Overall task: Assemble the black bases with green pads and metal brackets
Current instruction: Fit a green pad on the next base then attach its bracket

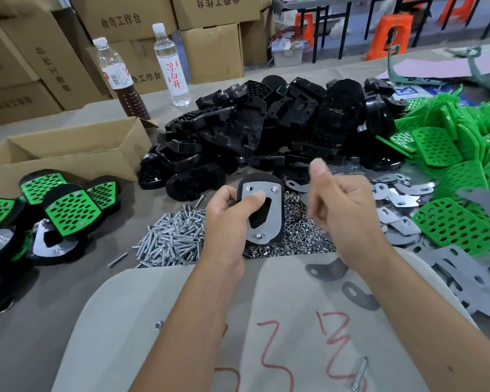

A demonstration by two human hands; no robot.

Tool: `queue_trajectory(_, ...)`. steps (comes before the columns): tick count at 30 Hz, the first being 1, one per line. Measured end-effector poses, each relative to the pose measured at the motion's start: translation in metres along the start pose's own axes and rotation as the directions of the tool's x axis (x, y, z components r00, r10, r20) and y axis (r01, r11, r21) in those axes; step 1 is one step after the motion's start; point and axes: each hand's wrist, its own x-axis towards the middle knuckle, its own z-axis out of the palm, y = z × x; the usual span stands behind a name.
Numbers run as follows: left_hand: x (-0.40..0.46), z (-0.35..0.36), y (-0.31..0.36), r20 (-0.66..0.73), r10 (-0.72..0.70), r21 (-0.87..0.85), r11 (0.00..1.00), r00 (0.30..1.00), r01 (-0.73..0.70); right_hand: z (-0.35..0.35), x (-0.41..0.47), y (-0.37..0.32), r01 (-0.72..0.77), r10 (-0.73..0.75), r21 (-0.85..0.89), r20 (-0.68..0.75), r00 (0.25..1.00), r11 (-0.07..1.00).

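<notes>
My left hand [227, 215] grips a black base [277, 210] with a metal bracket [268, 222] on its upward face, thumb pressed on the bracket. Three screw ends poke through the bracket. My right hand [338, 203] hovers just right of the base, fingers loosely curled, thumb up, holding nothing that I can see. A heap of bare black bases [269, 131] lies behind. Green pads [458, 154] are piled at the right, loose metal brackets [399, 193] beside them. Screws [173, 239] and nuts [303, 236] lie under my hands.
Finished assemblies [68, 210] with green pads lie at the left, in front of an open cardboard box [68, 154]. Two bottles [171, 63] stand behind. A pale board [181, 321] with red marks, brackets and a stray screw covers the near table.
</notes>
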Motion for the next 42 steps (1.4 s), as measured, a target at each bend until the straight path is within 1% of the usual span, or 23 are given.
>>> queue_trajectory(2,0.001,0.0,0.001,-0.002,-0.014,-0.017,1.0,1.0,0.014,-0.004,0.001,-0.002,0.008,-0.005,0.046,-0.074,0.997,0.999)
queue_trajectory(3,0.001,0.0,0.001,-0.002,-0.009,-0.003,1.0,1.0,0.009,-0.005,0.002,-0.002,0.006,-0.002,0.064,-0.067,0.998,0.998)
queue_trajectory(6,0.0,0.001,0.001,0.002,0.006,0.024,1.0,1.0,-0.006,-0.001,0.001,-0.002,-0.003,0.003,0.006,0.081,0.997,1.0)
queue_trajectory(7,0.0,0.0,0.0,-0.001,0.008,0.022,1.0,1.0,-0.008,0.001,0.0,-0.002,0.0,0.002,-0.022,0.103,0.995,1.0)
queue_trajectory(8,0.001,0.0,0.0,-0.001,0.007,0.019,1.0,1.0,-0.007,0.001,0.0,-0.002,0.01,-0.007,-0.038,0.082,0.997,0.999)
queue_trajectory(10,0.001,0.001,0.0,0.003,-0.003,0.014,1.0,1.0,0.003,-0.003,0.0,-0.002,0.035,-0.036,-0.028,-0.025,0.999,0.999)
queue_trajectory(11,0.001,0.002,0.0,0.002,-0.003,0.013,1.0,1.0,0.003,-0.006,0.001,-0.002,0.057,-0.059,-0.033,-0.056,0.997,0.998)
queue_trajectory(12,0.002,0.002,-0.001,0.001,0.002,0.015,1.0,1.0,-0.002,-0.007,0.001,-0.001,0.084,-0.087,-0.051,-0.056,0.995,0.995)
queue_trajectory(14,0.002,0.002,-0.002,0.013,0.017,0.029,0.999,1.0,-0.017,-0.005,0.002,0.001,0.137,-0.137,-0.12,0.013,0.991,0.983)
queue_trajectory(15,0.002,0.002,-0.003,0.023,0.024,0.039,0.999,0.999,-0.025,-0.002,0.002,0.0,0.139,-0.132,-0.147,0.058,0.99,0.979)
queue_trajectory(17,0.001,0.003,-0.004,0.045,0.039,0.049,0.998,0.998,-0.041,0.003,0.0,-0.001,0.123,-0.11,-0.174,0.086,0.99,0.977)
queue_trajectory(21,-0.001,0.005,-0.004,0.042,0.088,0.059,0.994,0.995,-0.09,0.004,-0.001,-0.001,0.065,-0.061,-0.169,0.03,0.998,0.983)
queue_trajectory(23,-0.002,0.007,-0.004,0.012,0.145,0.085,0.986,0.989,-0.146,0.01,-0.003,-0.001,0.056,-0.056,-0.197,0.003,0.998,0.979)
queue_trajectory(27,-0.005,0.012,-0.006,-0.031,0.252,0.124,0.961,0.967,-0.247,0.021,-0.008,-0.003,0.099,-0.13,-0.299,-0.088,0.988,0.949)
queue_trajectory(29,-0.005,0.014,-0.008,-0.04,0.278,0.122,0.955,0.96,-0.271,0.022,-0.008,-0.003,0.116,-0.169,-0.339,-0.13,0.977,0.933)
queue_trajectory(30,-0.006,0.015,-0.009,-0.037,0.283,0.118,0.954,0.958,-0.277,0.022,-0.008,-0.002,0.133,-0.191,-0.365,-0.128,0.973,0.922)
queue_trajectory(34,-0.007,0.017,-0.01,-0.008,0.3,0.139,0.945,0.954,-0.296,0.019,-0.005,-0.001,0.225,-0.316,-0.517,-0.094,0.944,0.826)
queue_trajectory(36,-0.007,0.016,-0.009,-0.018,0.29,0.128,0.95,0.957,-0.286,0.016,-0.004,0.0,0.3,-0.369,-0.538,-0.023,0.929,0.788)
queue_trajectory(38,-0.006,0.015,-0.008,-0.037,0.284,0.124,0.953,0.958,-0.277,0.012,-0.003,0.0,0.379,-0.396,-0.495,0.075,0.915,0.782)
queue_trajectory(39,-0.006,0.014,-0.008,-0.044,0.279,0.124,0.954,0.959,-0.272,0.009,-0.002,0.001,0.399,-0.401,-0.46,0.1,0.911,0.793)
queue_trajectory(42,-0.006,0.015,-0.007,-0.05,0.257,0.107,0.962,0.965,-0.251,0.004,-0.001,0.0,0.374,-0.377,-0.383,0.07,0.924,0.845)
